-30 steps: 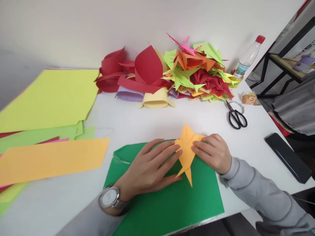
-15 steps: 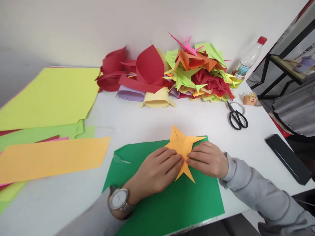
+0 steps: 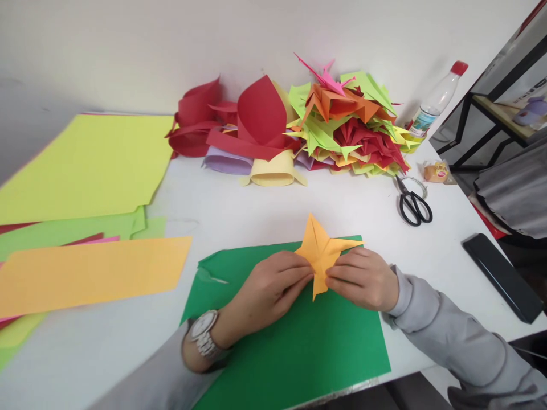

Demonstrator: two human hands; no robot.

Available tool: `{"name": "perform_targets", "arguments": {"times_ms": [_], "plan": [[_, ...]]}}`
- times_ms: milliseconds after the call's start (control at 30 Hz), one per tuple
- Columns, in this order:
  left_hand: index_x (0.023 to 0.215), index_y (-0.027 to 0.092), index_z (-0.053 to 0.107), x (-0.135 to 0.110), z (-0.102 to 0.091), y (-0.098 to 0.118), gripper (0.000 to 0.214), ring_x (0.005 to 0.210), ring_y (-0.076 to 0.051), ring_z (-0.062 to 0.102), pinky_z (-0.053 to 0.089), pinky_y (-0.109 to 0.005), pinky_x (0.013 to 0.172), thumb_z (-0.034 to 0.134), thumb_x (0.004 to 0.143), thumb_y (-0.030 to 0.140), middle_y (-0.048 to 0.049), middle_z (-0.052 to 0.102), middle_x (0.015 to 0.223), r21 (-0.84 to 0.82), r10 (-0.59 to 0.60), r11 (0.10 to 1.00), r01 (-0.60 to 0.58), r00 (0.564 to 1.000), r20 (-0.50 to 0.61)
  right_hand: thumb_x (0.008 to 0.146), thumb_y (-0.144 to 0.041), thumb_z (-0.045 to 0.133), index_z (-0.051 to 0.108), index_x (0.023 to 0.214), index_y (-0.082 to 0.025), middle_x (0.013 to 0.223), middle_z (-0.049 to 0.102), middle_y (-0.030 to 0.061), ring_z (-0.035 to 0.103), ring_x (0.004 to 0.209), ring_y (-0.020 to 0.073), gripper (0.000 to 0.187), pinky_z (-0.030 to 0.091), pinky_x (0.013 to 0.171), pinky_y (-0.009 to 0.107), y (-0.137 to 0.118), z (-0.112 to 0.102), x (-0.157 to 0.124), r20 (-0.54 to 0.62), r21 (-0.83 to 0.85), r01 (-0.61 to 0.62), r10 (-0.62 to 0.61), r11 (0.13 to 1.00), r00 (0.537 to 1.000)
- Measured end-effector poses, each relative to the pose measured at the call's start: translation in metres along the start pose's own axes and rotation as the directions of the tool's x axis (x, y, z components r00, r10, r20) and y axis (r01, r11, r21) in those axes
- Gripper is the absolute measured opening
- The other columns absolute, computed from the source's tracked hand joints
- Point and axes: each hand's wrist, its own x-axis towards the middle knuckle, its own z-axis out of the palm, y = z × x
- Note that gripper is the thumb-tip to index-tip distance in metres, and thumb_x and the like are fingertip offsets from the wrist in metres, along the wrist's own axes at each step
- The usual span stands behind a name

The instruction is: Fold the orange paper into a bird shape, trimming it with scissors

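An orange folded paper star (image 3: 319,250) is held above a green sheet (image 3: 316,353) at the near side of the table. My left hand (image 3: 276,287) pinches the star's left side, fingers together, with a watch on the wrist. On the opposite side my right hand (image 3: 363,279) grips the star between thumb and fingers. One point of the star stands up at the top and another reaches right over my right hand. A narrow piece hangs down between the hands. The fingers cover parts of its sides.
Yellow sheets (image 3: 94,165) and an orange strip (image 3: 94,276) lie at left. Red folded papers (image 3: 260,117) and a heap of folded paper shapes (image 3: 342,125) stand along the wall. At right are scissors (image 3: 412,205), a bottle (image 3: 436,102), a wrapped snack (image 3: 436,172) and a black phone-like object (image 3: 502,276).
The star has tilted and moved slightly right. Its two lower points, spread apart before, now show as one narrow piece. My left hand has shifted from its middle to its left edge.
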Motion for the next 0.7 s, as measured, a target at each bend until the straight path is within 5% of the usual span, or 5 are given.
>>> {"name": "perform_targets", "arguments": {"times_ms": [100, 367, 567, 633, 700], "plan": [[0.092, 0.018, 0.066, -0.001, 0.002, -0.001, 0.016, 0.078, -0.016, 0.067, 0.058, -0.028, 0.069, 0.051, 0.093, 0.015, -0.0056, 0.072, 0.083, -0.015, -0.063, 0.998, 0.062, 0.998, -0.013, 0.09, -0.012, 0.055, 0.067, 0.08, -0.016, 0.087, 0.073, 0.0041, 0.062, 0.08, 0.0159, 0.016, 0.048, 0.066, 0.031, -0.001, -0.002, 0.002, 0.047, -0.006, 0.026, -0.026, 1.0, 0.999], [0.102, 0.016, 0.062, -0.003, 0.003, -0.002, 0.021, 0.085, -0.018, 0.066, 0.057, -0.035, 0.077, 0.051, 0.088, 0.006, -0.0079, 0.071, 0.092, 0.003, 0.062, 0.998, -0.062, 0.997, 0.034, 0.084, -0.035, 0.058, 0.062, 0.069, -0.018, 0.084, 0.072, 0.0059, 0.061, 0.084, 0.0222, 0.022, 0.044, 0.072, 0.038, -0.007, -0.002, 0.002, 0.063, 0.106, -0.121, 0.115, 0.987, 0.991], [0.109, 0.016, 0.061, -0.006, 0.003, -0.002, 0.035, 0.098, -0.02, 0.062, 0.057, -0.039, 0.086, 0.044, 0.082, 0.0, -0.0103, 0.069, 0.104, 0.026, 0.068, 0.997, -0.071, 0.992, 0.102, 0.086, -0.058, 0.05, 0.065, 0.093, -0.011, 0.085, 0.07, 0.0106, 0.058, 0.083, 0.0235, 0.05, 0.042, 0.069, 0.04, -0.027, -0.005, 0.006, 0.151, 0.126, -0.128, 0.109, 0.984, 0.982], [0.11, 0.015, 0.062, -0.005, 0.003, 0.0, 0.037, 0.104, -0.022, 0.06, 0.056, -0.041, 0.089, 0.043, 0.081, 0.001, -0.012, 0.068, 0.109, 0.051, 0.054, 0.997, -0.059, 0.993, 0.101, 0.088, -0.054, 0.048, 0.064, 0.095, -0.01, 0.085, 0.069, 0.0114, 0.057, 0.082, 0.0241, 0.048, 0.041, 0.066, 0.04, -0.036, -0.005, 0.008, 0.188, 0.105, -0.155, 0.133, 0.982, 0.973], [0.109, 0.014, 0.063, -0.004, 0.002, 0.002, 0.036, 0.107, -0.025, 0.06, 0.055, -0.043, 0.089, 0.045, 0.081, 0.003, -0.0132, 0.068, 0.11, 0.1, 0.037, 0.994, -0.048, 0.993, 0.112, 0.089, -0.029, 0.05, 0.065, 0.096, -0.01, 0.084, 0.069, 0.01, 0.057, 0.081, 0.0224, 0.025, 0.041, 0.066, 0.038, -0.04, -0.005, 0.01, 0.207, 0.045, -0.155, 0.143, 0.987, 0.968]]}}
